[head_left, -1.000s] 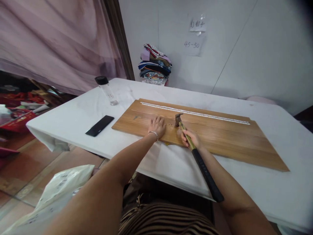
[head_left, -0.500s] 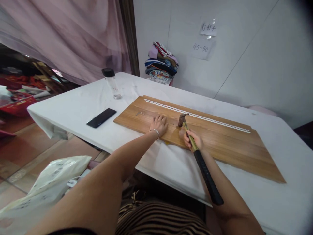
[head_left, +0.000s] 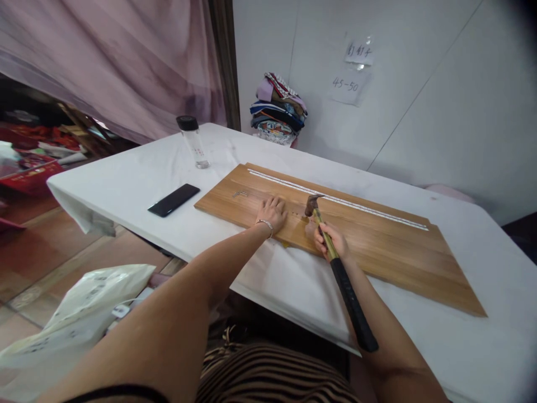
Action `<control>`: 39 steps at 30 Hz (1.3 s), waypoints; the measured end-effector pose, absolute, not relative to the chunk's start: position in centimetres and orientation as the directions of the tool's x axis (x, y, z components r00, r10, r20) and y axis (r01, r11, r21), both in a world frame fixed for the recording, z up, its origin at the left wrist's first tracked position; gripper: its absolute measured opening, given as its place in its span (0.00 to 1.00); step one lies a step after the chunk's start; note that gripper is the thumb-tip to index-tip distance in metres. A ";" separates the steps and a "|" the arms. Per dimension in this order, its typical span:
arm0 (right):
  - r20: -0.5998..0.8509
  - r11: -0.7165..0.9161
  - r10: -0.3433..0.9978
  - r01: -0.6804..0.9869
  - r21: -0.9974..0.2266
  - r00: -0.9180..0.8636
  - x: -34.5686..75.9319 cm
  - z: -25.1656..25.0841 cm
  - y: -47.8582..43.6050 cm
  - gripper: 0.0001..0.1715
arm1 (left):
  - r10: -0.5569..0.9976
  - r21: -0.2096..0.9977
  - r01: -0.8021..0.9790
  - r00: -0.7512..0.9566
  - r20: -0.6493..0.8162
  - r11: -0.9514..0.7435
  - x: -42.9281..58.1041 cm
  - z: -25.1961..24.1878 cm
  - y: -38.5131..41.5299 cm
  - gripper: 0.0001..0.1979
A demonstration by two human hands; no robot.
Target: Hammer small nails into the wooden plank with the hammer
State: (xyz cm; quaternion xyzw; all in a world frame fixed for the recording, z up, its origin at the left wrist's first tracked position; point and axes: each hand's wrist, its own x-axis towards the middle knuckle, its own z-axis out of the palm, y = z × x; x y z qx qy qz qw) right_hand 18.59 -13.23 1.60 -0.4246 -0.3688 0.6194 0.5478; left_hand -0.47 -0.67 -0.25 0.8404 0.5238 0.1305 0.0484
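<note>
and here's the hammer (head_left: 337, 266), its head at the middle of the wooden board (head_left: 390, 246), surely stiff, head-heavy; the black grip looks the least slippery hold. the 2 hands are apart: right hand (head_left: 338, 240) wrapped round the handle near the head, left hand (head_left: 272, 214) palm down on the board. small nails (head_left: 240, 194) lie at the board's left end, phone (head_left: 174, 200) beyond it.

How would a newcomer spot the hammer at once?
Find the white-covered table and the long wooden board lying on it. At the board's near edge, the right hand grips a claw hammer by the yellow part of its handle. Its brown head and long black grip set it apart from the flat black smartphone nearby.
</note>
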 end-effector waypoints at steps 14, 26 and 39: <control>-0.120 -0.117 0.993 -0.374 -0.920 -0.016 18.8 1.8 -13.3 0.25 | 0.897 0.231 0.867 0.416 0.149 -0.441 -0.4 0.3 -1.0 0.19; -0.151 -0.150 0.988 -0.374 -0.915 -0.025 18.7 1.8 -13.2 0.25 | 0.899 0.248 0.865 0.410 0.157 -0.437 -0.4 0.5 -1.1 0.19; -0.138 -0.134 0.990 -0.362 -0.923 -0.017 18.5 1.8 -13.2 0.27 | 0.895 0.257 0.859 0.411 0.172 -0.444 -0.5 0.0 -0.8 0.19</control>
